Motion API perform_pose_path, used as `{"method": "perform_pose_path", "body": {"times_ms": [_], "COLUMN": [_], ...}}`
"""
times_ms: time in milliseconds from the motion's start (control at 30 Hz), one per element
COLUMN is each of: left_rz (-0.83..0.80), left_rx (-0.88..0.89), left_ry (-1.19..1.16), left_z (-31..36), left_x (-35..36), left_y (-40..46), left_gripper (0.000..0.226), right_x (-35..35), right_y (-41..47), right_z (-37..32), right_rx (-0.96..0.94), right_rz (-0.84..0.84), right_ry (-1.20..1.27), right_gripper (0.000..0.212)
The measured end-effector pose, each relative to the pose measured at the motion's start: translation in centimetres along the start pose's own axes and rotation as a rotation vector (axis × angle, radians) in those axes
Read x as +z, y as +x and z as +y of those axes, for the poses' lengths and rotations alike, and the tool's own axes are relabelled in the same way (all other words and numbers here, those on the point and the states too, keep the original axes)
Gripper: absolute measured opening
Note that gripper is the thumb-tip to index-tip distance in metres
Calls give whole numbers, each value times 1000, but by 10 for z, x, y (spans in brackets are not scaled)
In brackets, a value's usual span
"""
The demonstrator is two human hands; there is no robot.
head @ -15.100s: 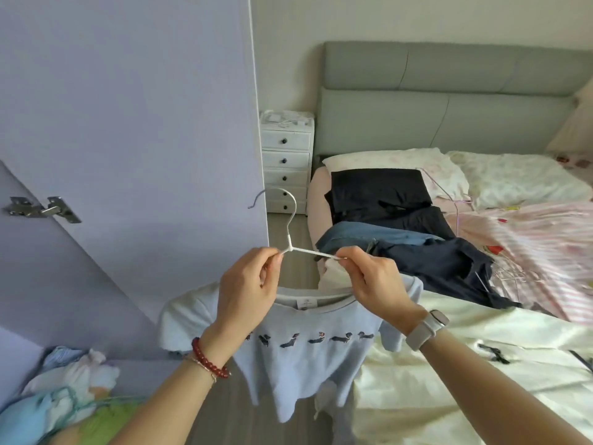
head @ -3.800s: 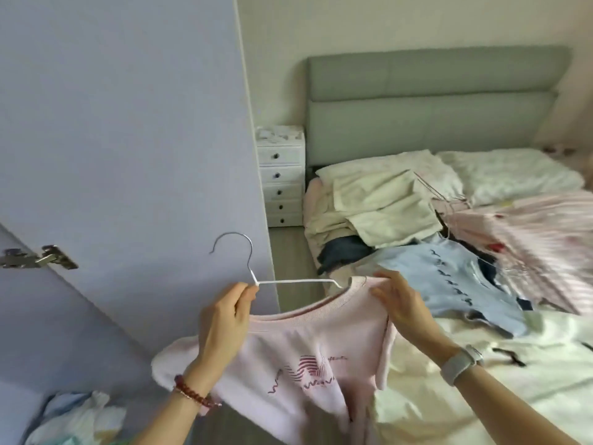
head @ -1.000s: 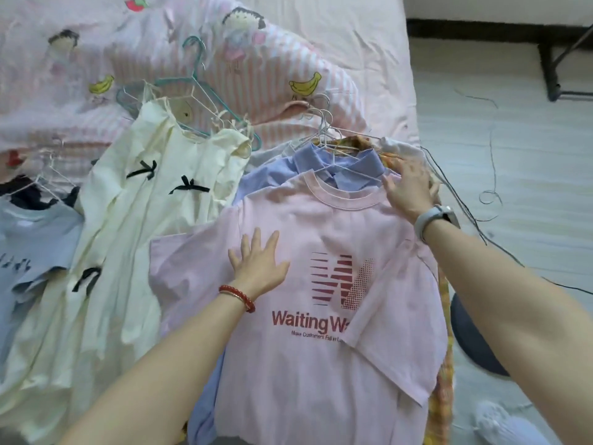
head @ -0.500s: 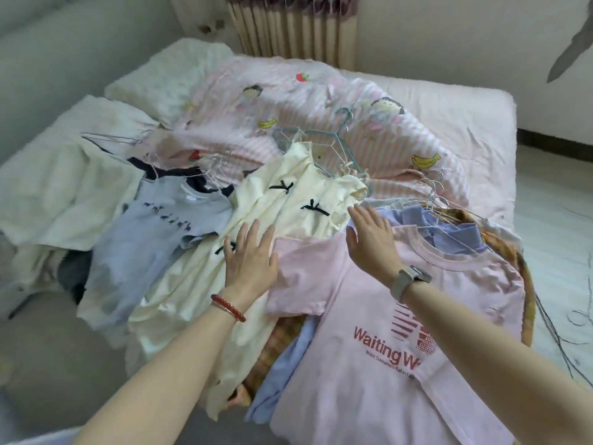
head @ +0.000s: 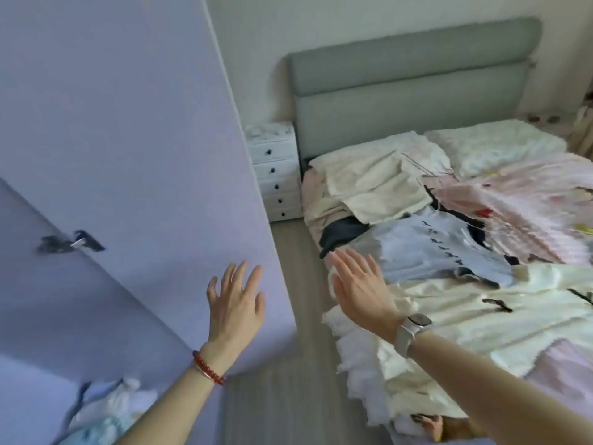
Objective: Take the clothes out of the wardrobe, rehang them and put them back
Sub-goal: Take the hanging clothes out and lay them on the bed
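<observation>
Right now both of your hands are raised in front of you and hold nothing. Your left hand (head: 236,300), with a red bead bracelet (head: 208,367) at the wrist, has its fingers spread and straight in front of the lilac wardrobe door (head: 128,139). Your right hand (head: 361,289), with a pale watch (head: 412,329) on the wrist, has its fingers straight and close together, just over the near edge of the bed (head: 529,194). The clothes lie on that bed: a light blue T-shirt (head: 426,248) in the middle, a cream dress with black bows (head: 465,316) nearer to you, cream garments (head: 375,184) by the pillow. More clothes (head: 109,409) sit low at your left, blurred.
</observation>
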State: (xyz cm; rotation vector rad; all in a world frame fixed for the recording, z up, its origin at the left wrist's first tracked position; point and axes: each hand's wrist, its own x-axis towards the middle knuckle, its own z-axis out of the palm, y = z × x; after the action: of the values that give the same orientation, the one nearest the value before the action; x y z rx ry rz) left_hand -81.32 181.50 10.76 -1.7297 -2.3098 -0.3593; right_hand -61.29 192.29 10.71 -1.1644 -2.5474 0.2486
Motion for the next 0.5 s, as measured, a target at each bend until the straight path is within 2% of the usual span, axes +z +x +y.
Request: {"method": "perform_pose_path", "body": {"times_ms": [233, 367, 500], "left_rz": [99, 142, 238], "left_rx": [-429, -713, -891], "left_ry": [219, 310, 449], "left_z": [-140, -183, -205], "left_x": [-50, -91, -136], "left_y": [-102, -154, -197], "left_gripper": [43, 48, 42], "right_x": [57, 77, 81], "right_y": [49, 61, 62], "right_z": [-184, -265, -342], "right_rx": [-478, -717, -952], "right_rz": [-110, -176, -191], "right_ry": [143, 172, 319], "right_gripper": [46, 46, 39]}}
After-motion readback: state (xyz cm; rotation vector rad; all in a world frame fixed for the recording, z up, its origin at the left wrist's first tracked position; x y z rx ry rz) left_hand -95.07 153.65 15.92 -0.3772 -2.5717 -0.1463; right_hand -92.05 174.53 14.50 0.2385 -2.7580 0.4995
